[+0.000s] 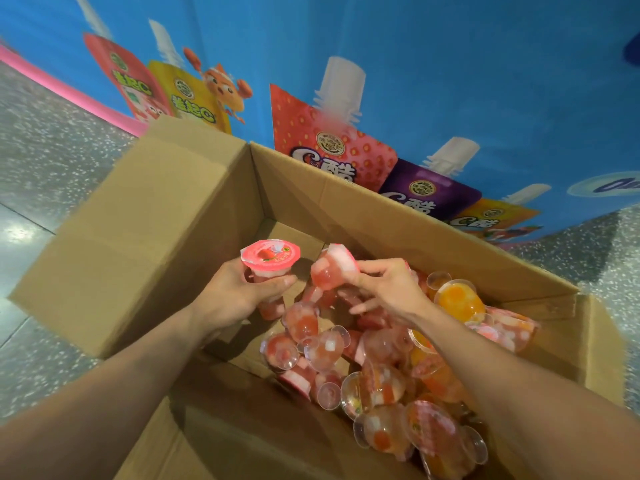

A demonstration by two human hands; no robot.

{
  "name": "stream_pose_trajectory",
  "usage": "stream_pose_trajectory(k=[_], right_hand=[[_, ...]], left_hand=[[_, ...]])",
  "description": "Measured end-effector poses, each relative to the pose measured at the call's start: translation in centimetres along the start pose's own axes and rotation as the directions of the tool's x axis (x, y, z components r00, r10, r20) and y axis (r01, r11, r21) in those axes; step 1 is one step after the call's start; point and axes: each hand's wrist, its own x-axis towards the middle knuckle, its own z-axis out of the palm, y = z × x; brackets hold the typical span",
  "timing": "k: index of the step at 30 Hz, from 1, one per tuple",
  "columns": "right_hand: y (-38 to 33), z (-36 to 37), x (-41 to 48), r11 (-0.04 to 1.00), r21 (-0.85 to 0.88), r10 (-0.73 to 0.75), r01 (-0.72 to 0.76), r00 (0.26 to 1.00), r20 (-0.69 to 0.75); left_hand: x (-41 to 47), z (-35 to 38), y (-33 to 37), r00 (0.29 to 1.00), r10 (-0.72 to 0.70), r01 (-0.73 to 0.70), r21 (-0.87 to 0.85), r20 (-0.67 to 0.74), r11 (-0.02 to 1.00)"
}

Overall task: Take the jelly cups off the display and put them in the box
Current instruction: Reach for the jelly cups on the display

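Both hands are over an open cardboard box [194,202]. My left hand [239,296] grips an upright pink-lidded jelly cup [270,258] around its body. My right hand [384,289] pinches a second pink jelly cup [330,270] that lies tilted on its side, lid toward the upper right. Below them, a heap of several pink jelly cups [311,344] and orange ones [457,301] fills the right and near part of the box. The far left corner of the box floor [284,233] is bare cardboard.
A blue display panel [433,64] printed with drink pouches stands right behind the box. The box flaps [114,244] spread out to the left and near side. Speckled grey floor [45,157] lies on the left and far right.
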Motion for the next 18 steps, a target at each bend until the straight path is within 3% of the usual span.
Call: stream_pose_trajectory(k=[3,7,11,18], right_hand=[[-2.0,-0.4,-0.7,0.987,0.151,0.048,-0.047,0.999,-0.003],[-4.7,-0.7,-2.0,0.966,0.257,0.046,-0.038,0.999,-0.022],[-8.1,-1.6,-3.3,0.915,0.404,0.012,0.010,0.999,-0.051],[-15.2,-2.1,-5.1,0.887,0.408,-0.074,0.214,0.940,-0.332]], left_hand=[[0.0,0.5,1.7,0.996,-0.018,0.027,-0.115,0.082,0.993],[0.1,2.1,3.8,0.989,0.028,-0.015,-0.094,0.144,0.996],[-0.2,2.9,6.8,0.979,0.157,-0.157,-0.012,0.131,0.988],[-1.7,4.7,14.9,0.919,0.385,-0.392,0.085,0.091,0.916]])
